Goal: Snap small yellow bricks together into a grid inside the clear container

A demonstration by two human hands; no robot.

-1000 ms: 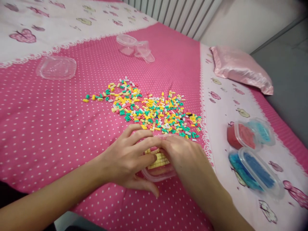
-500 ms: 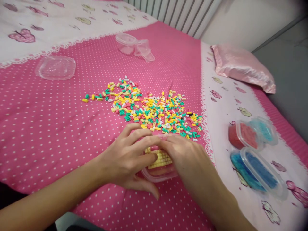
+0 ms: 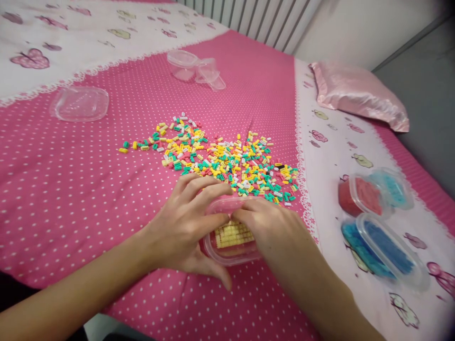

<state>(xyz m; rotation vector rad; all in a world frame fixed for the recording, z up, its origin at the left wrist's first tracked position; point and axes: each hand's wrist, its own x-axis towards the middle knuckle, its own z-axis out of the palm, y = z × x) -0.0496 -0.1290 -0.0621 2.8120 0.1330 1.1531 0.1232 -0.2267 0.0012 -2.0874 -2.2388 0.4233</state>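
A clear plastic container stands in front of me, with a block of small pale yellow bricks set in rows inside it. My left hand reaches over its left side, fingers apart and thumb spread along the near rim; the index fingertip is at the yellow rows. From the right, my right hand bends into the container. Its fingers are pinched beside my left fingertip, and whatever they hold is hidden. Just beyond lies a loose spread of small toy bricks in yellow, green, white and pink.
Far left on the pink dotted sheet lies a clear lid. Clear empty tubs stand at the back. To the right sit a tub of red stuff, a turquoise one and a blue one. A pink pillow lies behind.
My left index finger has drawn back from over the yellow rows to meet my right fingertips. More of the rows shows now. The view has shifted slightly.
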